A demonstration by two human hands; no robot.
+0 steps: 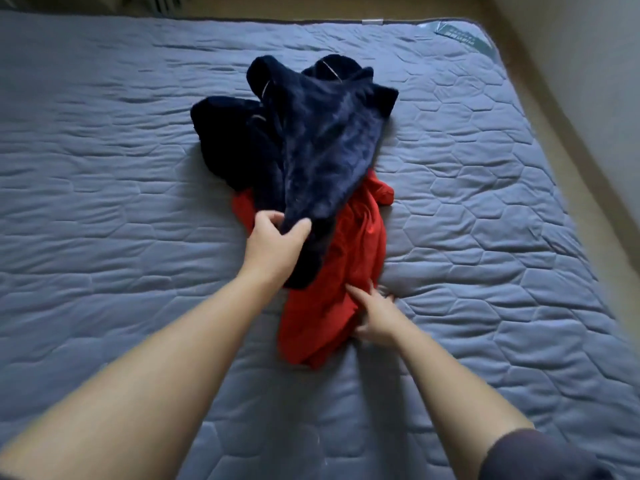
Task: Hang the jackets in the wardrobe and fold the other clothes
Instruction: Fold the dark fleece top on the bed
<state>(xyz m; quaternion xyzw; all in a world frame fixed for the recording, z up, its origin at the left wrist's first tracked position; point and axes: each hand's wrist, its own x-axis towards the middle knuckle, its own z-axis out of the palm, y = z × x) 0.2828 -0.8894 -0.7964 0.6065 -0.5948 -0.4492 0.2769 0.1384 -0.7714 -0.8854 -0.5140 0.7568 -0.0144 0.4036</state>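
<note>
**A:** Where are the clothes?

**B:** A navy fleece garment (325,143) is bunched in the middle of the bed (104,168), somewhat nearer the far edge. Its near end is raised off the cover. I can't tell whether it is a jacket. A red garment (346,258) lies crumpled partly under it and reaches toward the near edge.

**A:** And the grips?

**B:** The left grip (277,244) pinches the fleece's near end between thumb and curled fingers. The right grip (375,317) rests with its fingers spread on the red garment's right edge, touching cloth and bed cover and grasping nothing.

**A:** What's around them?

**B:** The bed has a wrinkled blue-grey quilted cover, with a green label (464,34) at its far right corner. Pale floor (519,81) runs along the bed's right edge. A dark sleeve (533,455) covers the right upper arm.
</note>
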